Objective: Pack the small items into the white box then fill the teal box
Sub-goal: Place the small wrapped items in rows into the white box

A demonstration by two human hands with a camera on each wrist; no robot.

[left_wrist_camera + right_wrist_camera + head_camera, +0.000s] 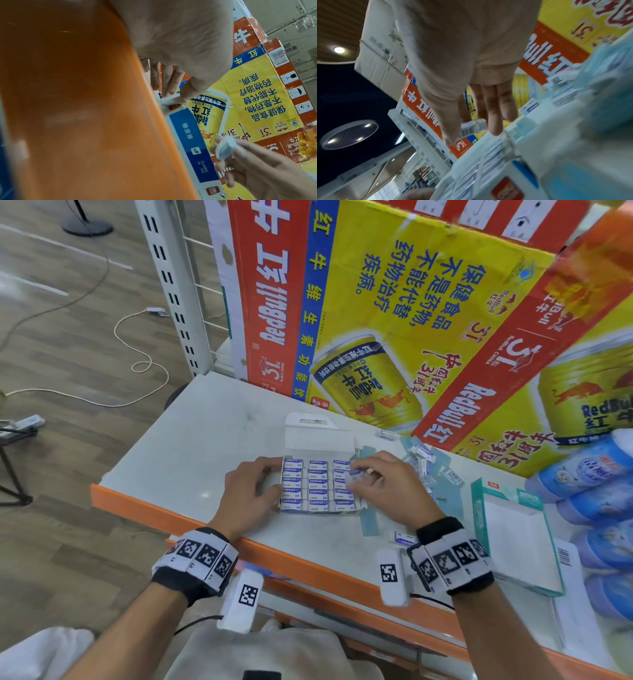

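An open white box lies on the white shelf top, its lid folded back, packed with rows of small blue-and-white erasers. My left hand grips the box's left wall, fingers curled over the edge; the left wrist view shows the box's side under those fingertips. My right hand pinches one small wrapped eraser above the box's right column; the same eraser shows in the left wrist view. The teal box lies open and white inside, to the right.
Loose erasers and pale blue wrappers lie scattered behind my right hand, and one eraser sits near my right wrist. Red Bull cartons wall off the back. Blue wrapped packs are stacked far right. The orange shelf edge runs in front.
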